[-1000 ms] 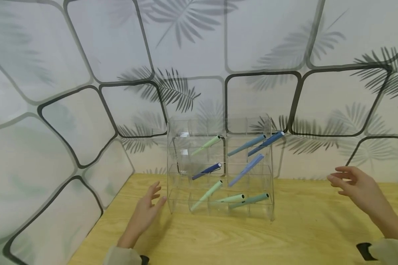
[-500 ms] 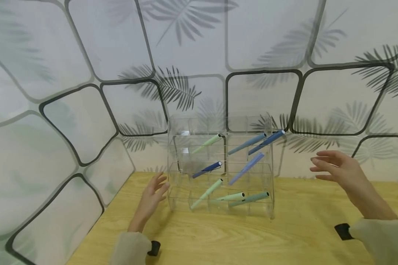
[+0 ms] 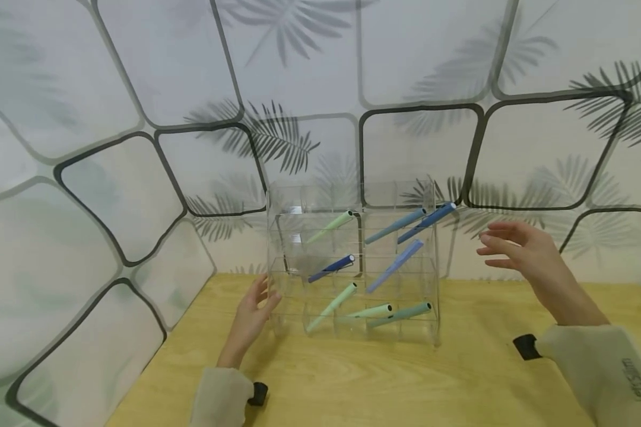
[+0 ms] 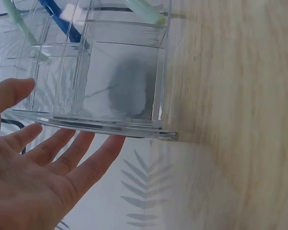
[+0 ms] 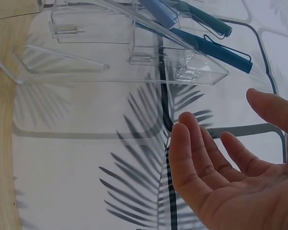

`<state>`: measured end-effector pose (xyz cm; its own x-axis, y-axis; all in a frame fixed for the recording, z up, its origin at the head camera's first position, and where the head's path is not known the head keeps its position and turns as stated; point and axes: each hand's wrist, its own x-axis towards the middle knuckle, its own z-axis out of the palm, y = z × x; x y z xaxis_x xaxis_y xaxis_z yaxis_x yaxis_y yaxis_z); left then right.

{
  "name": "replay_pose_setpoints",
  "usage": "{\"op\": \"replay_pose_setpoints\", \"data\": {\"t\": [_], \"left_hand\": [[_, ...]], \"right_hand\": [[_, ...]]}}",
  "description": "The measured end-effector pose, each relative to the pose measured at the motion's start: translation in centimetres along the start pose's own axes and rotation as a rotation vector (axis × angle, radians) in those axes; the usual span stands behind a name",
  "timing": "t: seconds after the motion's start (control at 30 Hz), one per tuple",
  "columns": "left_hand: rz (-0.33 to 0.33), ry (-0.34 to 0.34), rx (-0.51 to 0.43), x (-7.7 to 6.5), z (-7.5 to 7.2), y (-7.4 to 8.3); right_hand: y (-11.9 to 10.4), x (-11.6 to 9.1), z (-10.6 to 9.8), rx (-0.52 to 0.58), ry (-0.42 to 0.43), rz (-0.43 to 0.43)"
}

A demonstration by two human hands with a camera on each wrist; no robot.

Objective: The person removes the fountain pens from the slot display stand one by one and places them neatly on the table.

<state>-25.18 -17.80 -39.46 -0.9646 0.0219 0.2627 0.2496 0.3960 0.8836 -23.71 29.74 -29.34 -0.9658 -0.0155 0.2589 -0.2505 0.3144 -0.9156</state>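
A clear acrylic pen rack [image 3: 437, 284] stands on the table. My left hand [image 3: 251, 317] is at its left side; in the left wrist view the fingers lie extended along the side panel [image 4: 101, 128], fingertips right at its edge, with the thumb apart. In the air to the right of the rack, my right hand [image 3: 529, 261] holds nothing, its fingers loosely bent. Pens lie slanted in the compartments: a light green pen [image 3: 331, 226], a steel-blue pen [image 3: 395, 226] and a dark blue pen [image 3: 426, 223] on top; a navy pen [image 3: 331, 268] and periwinkle pen [image 3: 395, 265] below.
Down in the bottom row are two light green pens, one steep [image 3: 332, 306] and one flatter, plus a grey-green pen [image 3: 400, 315]. The wood-grain table [image 3: 352, 391] meets a patterned wall covering [image 3: 422, 160] close behind the rack.
My left hand has moved forward and right to the rack's left side. The right hand has moved left and up, closer to the rack. The pens keep their places in the rack.
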Motion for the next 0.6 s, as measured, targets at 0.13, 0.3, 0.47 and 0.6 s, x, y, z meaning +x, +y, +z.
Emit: {"op": "replay_pose_setpoints", "data": {"t": [0.13,0.3,0.47,0.6], "left_hand": [[0.027,-0.018,0.013,0.4,0.4,-0.5],[0.025,-0.065,0.010,0.6,0.6,-1.2],[0.032,-0.095,0.018,0.5,0.6,-1.6],[0.027,-0.096,0.017,0.2,0.4,-1.7]], "right_hand": [[-0.4,0.3,0.4,0.027,0.006,-0.007],[-0.4,0.9,1.2,0.016,-0.010,-0.016],[-0.6,1.2,1.8,-0.014,-0.014,-0.005],[-1.4,1.8,2.2,-0.034,-0.028,0.002]]}}
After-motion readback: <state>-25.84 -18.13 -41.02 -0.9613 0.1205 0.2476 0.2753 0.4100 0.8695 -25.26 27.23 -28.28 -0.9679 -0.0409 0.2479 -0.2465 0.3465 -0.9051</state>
